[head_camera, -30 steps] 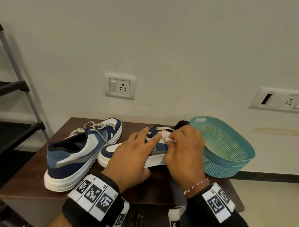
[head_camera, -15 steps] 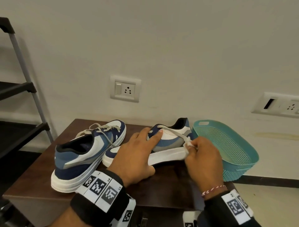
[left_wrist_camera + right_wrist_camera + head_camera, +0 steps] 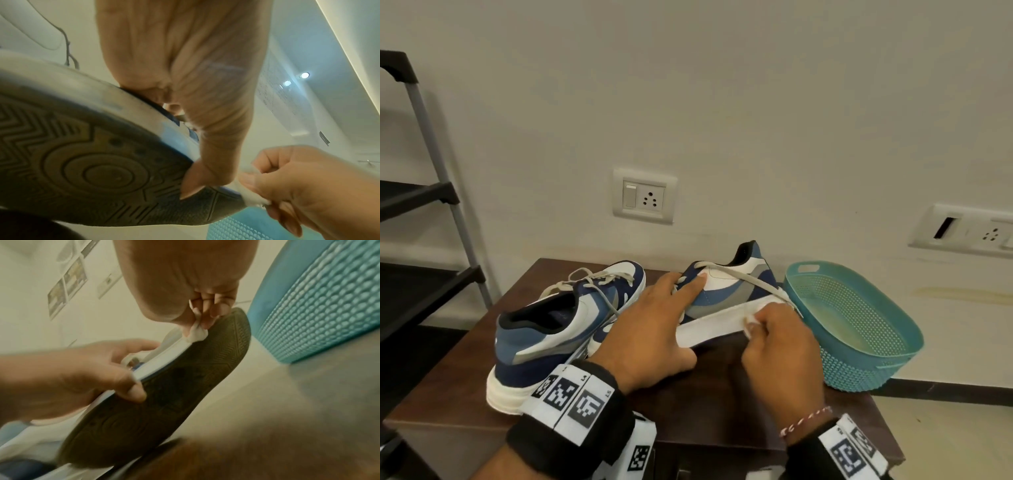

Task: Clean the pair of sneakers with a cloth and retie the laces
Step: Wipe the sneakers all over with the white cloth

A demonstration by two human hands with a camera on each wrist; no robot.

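Head view. Two blue-and-white sneakers are shown on a dark wooden counter (image 3: 722, 387). The near sneaker (image 3: 558, 329) stands flat at the left, its laces loose. The far sneaker (image 3: 726, 294) is tilted on its side, sole edge lifted toward the viewer, just beside a teal basket (image 3: 859, 329). The left hand (image 3: 650, 329) is curled over the forefoot, forefinger extended along the upper. The right hand (image 3: 780, 346) is closed on a small white cloth (image 3: 751, 322), which is pressed against the white midsole. A lace (image 3: 746, 277) is seen running loose across the upper toward the right hand.

Left wrist view. The dark patterned outsole (image 3: 92, 170) of the tilted sneaker is seen from below, with the thumb (image 3: 197, 178) of the left hand braced on its rim. The cloth (image 3: 248, 193) is pinched in the fingers of the right hand (image 3: 304, 186).

Right wrist view. The cloth (image 3: 196, 334) is bunched between the fingertips (image 3: 207, 318) against the midsole edge near the heel; the left hand (image 3: 78, 378) grips the shoe at mid-length.

Handling, as judged: the sneaker is light, with a stiff sole and a yielding upper, and is best clamped across sole and upper. The cloth is soft and easily lost from a pinch; the lace is limp and may snag.
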